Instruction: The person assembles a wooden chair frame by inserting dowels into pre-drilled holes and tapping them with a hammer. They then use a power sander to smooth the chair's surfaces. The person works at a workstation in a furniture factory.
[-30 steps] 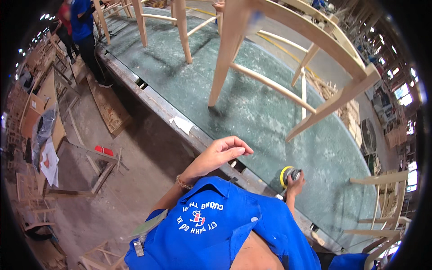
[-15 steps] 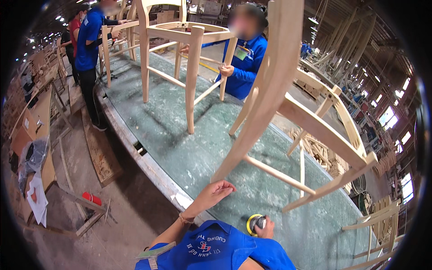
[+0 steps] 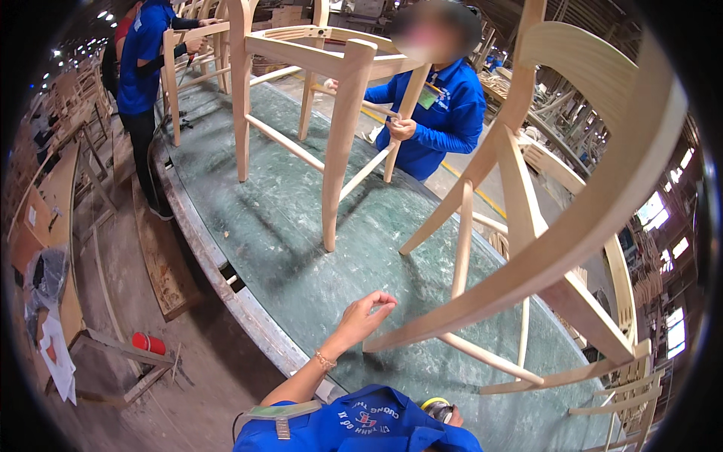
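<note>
My left hand (image 3: pixel 364 318) hovers over the green tabletop, just beside the foot of a pale wooden chair. Its fingers curl in toward the thumb, and nothing shows between them. This chair (image 3: pixel 553 282) leans over on the right half of the table, its curved back leg sweeping up close to me. At the bottom edge, my right hand (image 3: pixel 456 416) is wrapped round a round yellow-and-black tool (image 3: pixel 437 407); my blue shirt covers part of both.
The long green worktable (image 3: pixel 294 226) bears another upright wooden chair (image 3: pixel 294 135). Behind that, a co-worker in blue (image 3: pixel 444 113) holds one of its legs. Further left another person (image 3: pixel 147 75) works at more chairs. A red cylinder (image 3: pixel 148 343) lies beyond the table's left edge.
The near chair has turned and shifted, so its curved backrest now shows at the upper right. My left hand's fingers have drawn together. My right hand and tool sit lower in view.
</note>
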`<control>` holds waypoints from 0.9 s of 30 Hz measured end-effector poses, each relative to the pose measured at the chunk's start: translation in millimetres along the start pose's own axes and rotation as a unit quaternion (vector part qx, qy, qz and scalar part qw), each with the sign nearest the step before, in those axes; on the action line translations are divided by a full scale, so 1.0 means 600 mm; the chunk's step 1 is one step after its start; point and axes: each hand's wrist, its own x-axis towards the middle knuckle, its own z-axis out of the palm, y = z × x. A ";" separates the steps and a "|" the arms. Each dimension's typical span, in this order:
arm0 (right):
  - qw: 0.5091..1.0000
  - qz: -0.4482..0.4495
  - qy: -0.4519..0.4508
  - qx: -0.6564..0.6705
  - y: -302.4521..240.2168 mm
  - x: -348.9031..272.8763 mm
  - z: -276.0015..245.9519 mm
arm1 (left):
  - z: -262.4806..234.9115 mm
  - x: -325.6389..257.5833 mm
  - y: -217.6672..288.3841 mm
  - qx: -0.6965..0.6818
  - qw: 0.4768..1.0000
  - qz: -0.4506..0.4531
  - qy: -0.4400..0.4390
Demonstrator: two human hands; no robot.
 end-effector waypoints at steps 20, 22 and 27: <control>0.996 0.091 0.004 -0.007 -0.024 0.036 0.015 | -0.316 0.410 0.036 0.031 0.941 0.173 0.290; 0.995 0.095 0.009 -0.005 -0.024 0.029 0.013 | -0.315 0.420 0.020 0.005 0.947 0.183 0.265; 0.997 0.076 0.021 0.004 -0.017 0.017 0.022 | -0.301 0.441 0.005 0.124 0.858 0.263 0.423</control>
